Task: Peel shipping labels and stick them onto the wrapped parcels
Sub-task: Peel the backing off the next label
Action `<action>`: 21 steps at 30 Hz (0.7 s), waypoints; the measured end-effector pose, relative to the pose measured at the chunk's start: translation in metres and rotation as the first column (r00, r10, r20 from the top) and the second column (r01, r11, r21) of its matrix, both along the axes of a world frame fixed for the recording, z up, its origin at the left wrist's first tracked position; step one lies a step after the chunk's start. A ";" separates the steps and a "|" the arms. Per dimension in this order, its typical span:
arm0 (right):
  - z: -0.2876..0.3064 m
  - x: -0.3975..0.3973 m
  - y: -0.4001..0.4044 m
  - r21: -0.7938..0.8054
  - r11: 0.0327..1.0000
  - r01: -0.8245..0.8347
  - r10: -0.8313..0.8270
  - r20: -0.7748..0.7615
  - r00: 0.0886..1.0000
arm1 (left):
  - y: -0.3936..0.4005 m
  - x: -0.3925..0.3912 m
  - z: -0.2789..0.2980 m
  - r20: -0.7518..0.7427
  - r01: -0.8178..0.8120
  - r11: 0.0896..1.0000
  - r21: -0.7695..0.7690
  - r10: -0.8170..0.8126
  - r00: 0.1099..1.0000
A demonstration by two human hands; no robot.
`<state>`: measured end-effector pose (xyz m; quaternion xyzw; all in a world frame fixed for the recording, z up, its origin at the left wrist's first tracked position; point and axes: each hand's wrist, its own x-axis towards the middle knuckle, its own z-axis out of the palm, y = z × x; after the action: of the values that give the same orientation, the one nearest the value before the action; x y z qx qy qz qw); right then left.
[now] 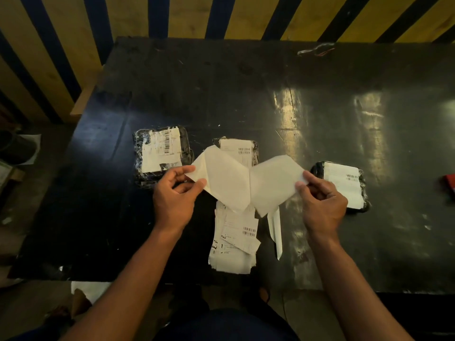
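My left hand (pixel 175 196) pinches the left sheet (pixel 221 178) of a blank white label and backing, and my right hand (pixel 321 201) pinches the right sheet (pixel 273 183); the two sheets meet in the middle and spread apart above the table. Under them lies a stack of printed labels (pixel 234 244). Three black wrapped parcels lie on the table, each with a white label on top: one at the left (pixel 161 152), one in the middle (pixel 240 150) partly hidden by the sheets, one at the right (pixel 343 185) beside my right hand.
The dark table (pixel 246 94) has its front edge near my body. A white paper strip (pixel 275 230) lies right of the stack. A red object (pixel 449 184) sits at the right edge. Wires (pixel 316 50) lie at the back. A striped wall stands behind.
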<state>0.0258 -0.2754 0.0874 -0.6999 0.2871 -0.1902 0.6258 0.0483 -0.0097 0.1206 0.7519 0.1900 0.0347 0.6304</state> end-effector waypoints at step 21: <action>-0.141 -0.048 -0.023 -0.468 0.607 -0.642 0.236 -0.665 0.708 | -0.007 -0.020 -0.033 -0.052 0.181 0.972 0.152 -0.174 0.983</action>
<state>-0.0226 -0.2987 -0.0536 -0.9488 0.1717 0.0932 0.2482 0.0278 -0.0171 0.0878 0.8134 0.1308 -0.0215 0.5663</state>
